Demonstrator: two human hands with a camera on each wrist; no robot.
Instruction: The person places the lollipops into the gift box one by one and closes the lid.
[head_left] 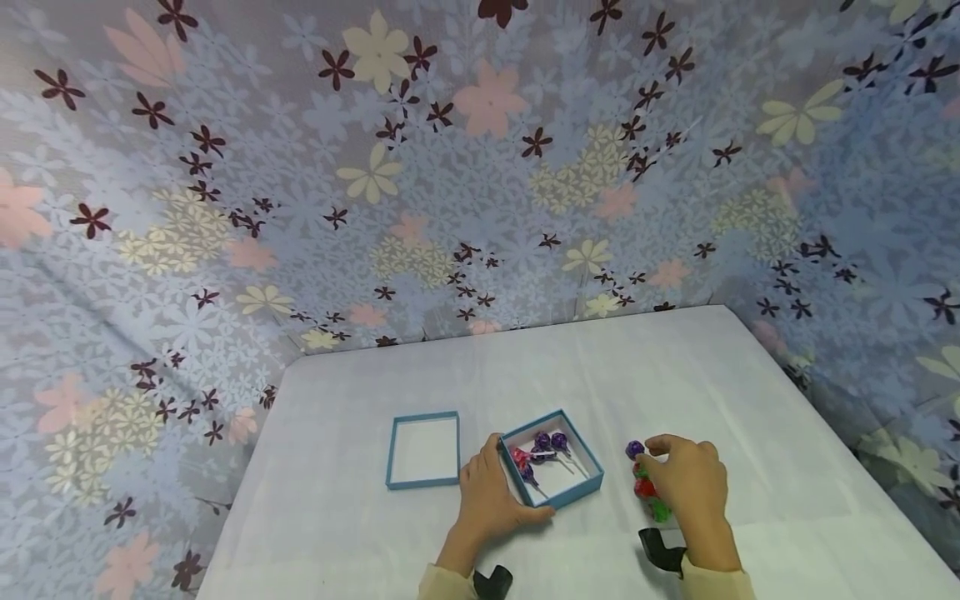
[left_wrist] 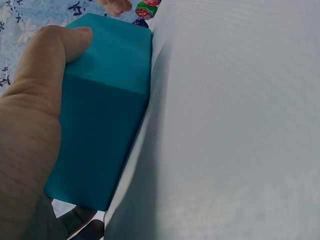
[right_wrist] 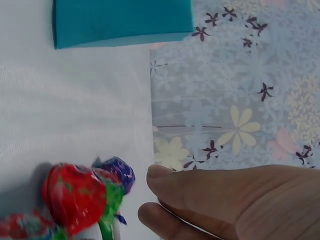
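My left hand [head_left: 487, 498] grips the near left corner of an open blue box [head_left: 576, 495], thumb on its near wall and fingers along its left wall. Inside the box lie several purple-wrapped lollipops [head_left: 558, 442] and a pink-red lollipop [head_left: 519, 457], white sticks showing. To the box's right, my right hand [head_left: 692, 483] hovers beside a small row of wrapped lollipops: a purple lollipop [right_wrist: 121, 174] at the far end, then red [right_wrist: 75, 197] and green ones. In the right wrist view its thumb and finger stand apart with nothing between them, just short of the purple lollipop.
A shallow blue-rimmed lid [head_left: 423, 483], white inside, lies left of the box. Both rest on a table with a white cover [head_left: 337, 533]. Floral-patterned cloth [head_left: 480, 167] rises behind the table and at both sides.
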